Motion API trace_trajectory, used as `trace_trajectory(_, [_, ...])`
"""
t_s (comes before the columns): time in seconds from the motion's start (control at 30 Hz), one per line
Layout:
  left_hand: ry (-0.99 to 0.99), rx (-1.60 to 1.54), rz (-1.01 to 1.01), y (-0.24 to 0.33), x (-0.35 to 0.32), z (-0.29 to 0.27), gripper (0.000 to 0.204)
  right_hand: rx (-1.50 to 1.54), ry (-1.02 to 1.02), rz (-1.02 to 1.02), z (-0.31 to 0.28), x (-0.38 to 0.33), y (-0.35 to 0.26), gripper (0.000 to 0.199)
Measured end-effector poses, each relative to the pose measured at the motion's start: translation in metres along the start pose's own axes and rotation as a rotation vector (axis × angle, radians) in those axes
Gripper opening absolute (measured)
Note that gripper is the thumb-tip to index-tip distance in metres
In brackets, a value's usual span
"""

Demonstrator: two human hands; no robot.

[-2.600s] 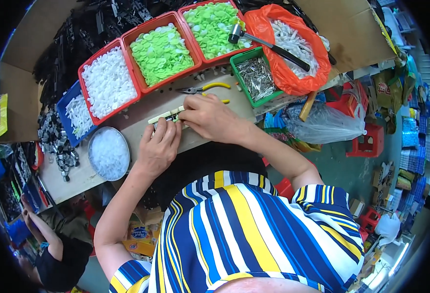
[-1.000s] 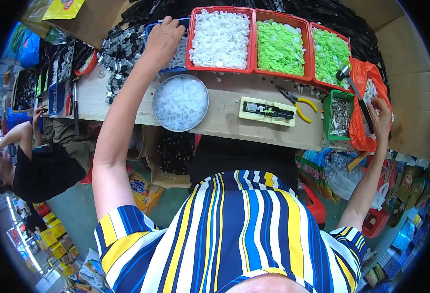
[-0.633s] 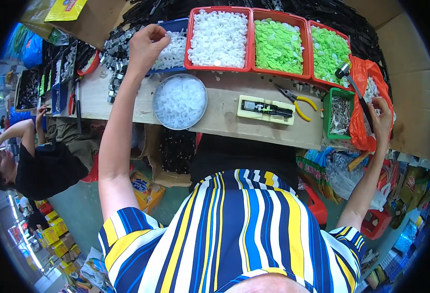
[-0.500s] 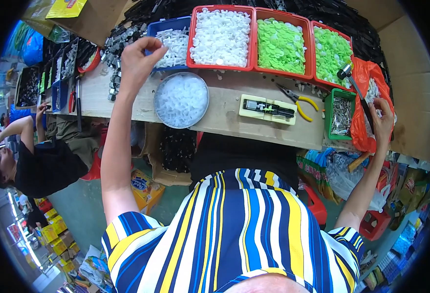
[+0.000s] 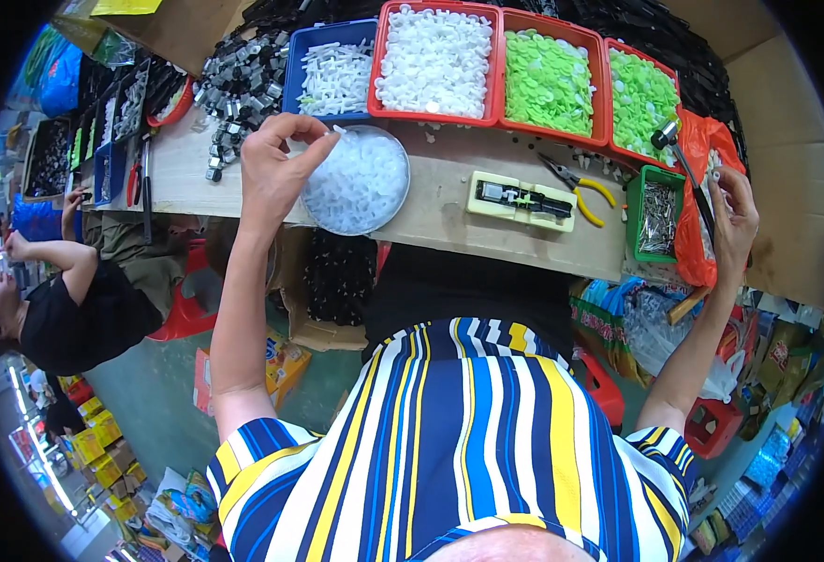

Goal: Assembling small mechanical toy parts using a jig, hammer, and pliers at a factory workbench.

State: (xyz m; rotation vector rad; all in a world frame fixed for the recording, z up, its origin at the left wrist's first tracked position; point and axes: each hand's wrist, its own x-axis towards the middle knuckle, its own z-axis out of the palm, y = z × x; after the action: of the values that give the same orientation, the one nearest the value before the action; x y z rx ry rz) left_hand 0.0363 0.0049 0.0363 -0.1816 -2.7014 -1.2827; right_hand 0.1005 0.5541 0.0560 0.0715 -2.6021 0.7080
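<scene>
Both hands are working far apart. Left hand (image 5: 276, 173) is hovering at the left rim of the round dish of clear plastic bits (image 5: 356, 180), fingers pinched narrow on something small and pale; what it is cannot be made out. Right hand (image 5: 735, 220) is reaching out to the orange bag of white parts (image 5: 698, 206) at the far right end of the desk (image 5: 431, 220), fingers curled loosely at the bag's edge; whether it is gripping anything cannot be told. Between the hands, a yellow jig with a black piece (image 5: 522, 199) is lying just beside yellow-handled pliers (image 5: 576, 183). Behind the dish, a blue bin of white pieces (image 5: 332, 75), a red bin of white caps (image 5: 435, 61) and two bins of green caps (image 5: 548, 80) are sitting in a row.
</scene>
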Motion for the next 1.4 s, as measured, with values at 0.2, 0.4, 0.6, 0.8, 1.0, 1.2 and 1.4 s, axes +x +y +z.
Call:
trace_trajectory(0.2, [0.01,0.231,0.256,-0.014,-0.016,0.015,0.013,0.23,-0.059,0.1,0.023,-0.009,-0.035,0.023])
trace_trajectory(0.4, [0.032,-0.049,-0.021,0.016,-0.023,0.016,0.013,0.328,-0.145,0.135,0.045,-0.018,-0.091,0.021])
trace_trajectory(0.6, [-0.07,-0.977,-0.291,0.045,-0.042,0.053,0.014,0.576,-0.469,0.063,0.093,-0.023,-0.169,0.019])
trace_trajectory(0.8, [-0.149,-1.204,-0.363,0.057,-0.049,0.085,0.016,0.977,-0.654,0.259,0.115,-0.025,-0.18,0.015])
trace_trajectory(1.0, [-0.224,-1.191,-0.377,0.06,-0.053,0.103,0.016,1.057,-0.715,0.35,0.117,-0.026,-0.175,0.018])
trace_trajectory(1.2, [-0.355,-1.057,-0.311,0.062,-0.053,0.106,0.017,1.092,-0.863,0.447,0.113,-0.021,-0.16,0.019])
trace_trajectory(1.4, [-0.281,-0.486,0.103,0.073,-0.047,0.109,0.031,1.108,-0.9,0.44,0.112,-0.021,-0.146,0.02])
